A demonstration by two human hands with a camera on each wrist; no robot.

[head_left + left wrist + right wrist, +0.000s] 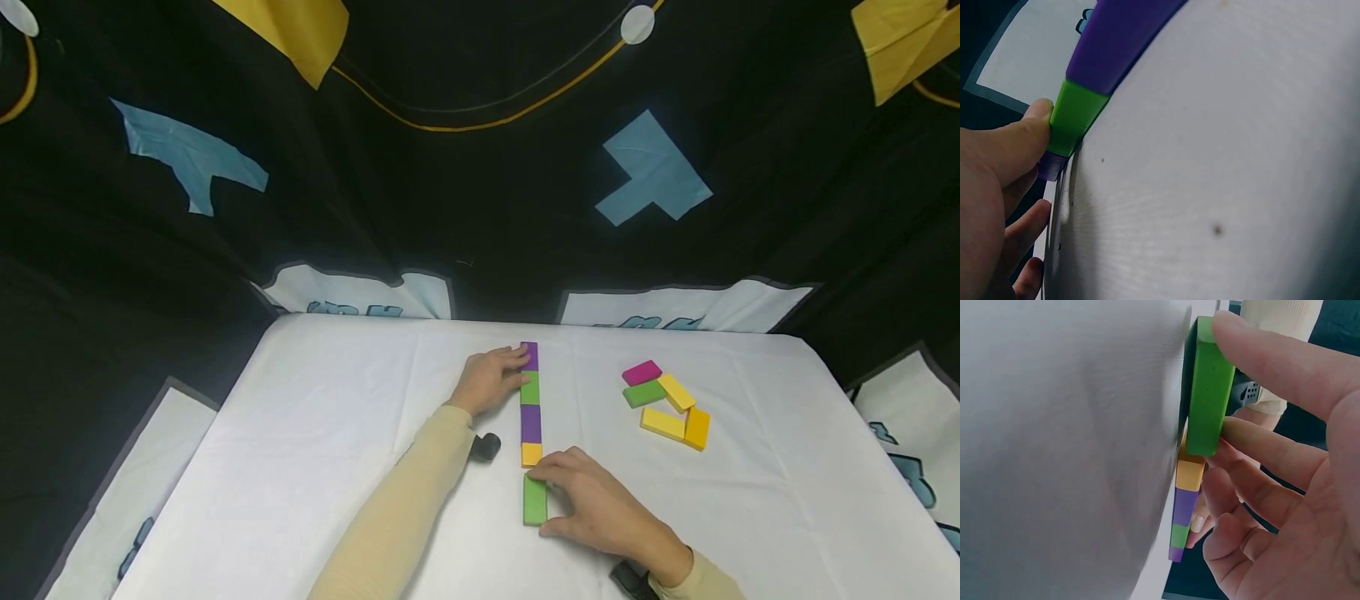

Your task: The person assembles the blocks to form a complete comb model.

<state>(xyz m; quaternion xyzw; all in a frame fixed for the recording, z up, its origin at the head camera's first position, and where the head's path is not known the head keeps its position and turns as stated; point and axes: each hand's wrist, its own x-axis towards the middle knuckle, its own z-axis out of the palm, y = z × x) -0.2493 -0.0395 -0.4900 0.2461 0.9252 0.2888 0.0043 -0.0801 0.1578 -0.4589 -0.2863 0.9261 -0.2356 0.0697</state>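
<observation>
A straight row of blocks runs away from me on the white table: a far purple block [531,358], a green block [530,393], a nearer purple block [531,423] and an orange block [532,454]. My left hand [489,382] touches the row's far end from the left, its thumb against the green block and its fingertips at the far purple one. Closest to me, my right hand [588,502] pinches another green block [1211,394] by its two ends, thumb at the near end. That block lines up with the row, a narrow gap from the orange block.
Off to the right lies a loose group: a magenta block [642,372], a green block [644,394] and several yellow and orange blocks, such as a yellow block [662,423]. Behind the white table [337,400] hangs a dark patterned cloth [450,208].
</observation>
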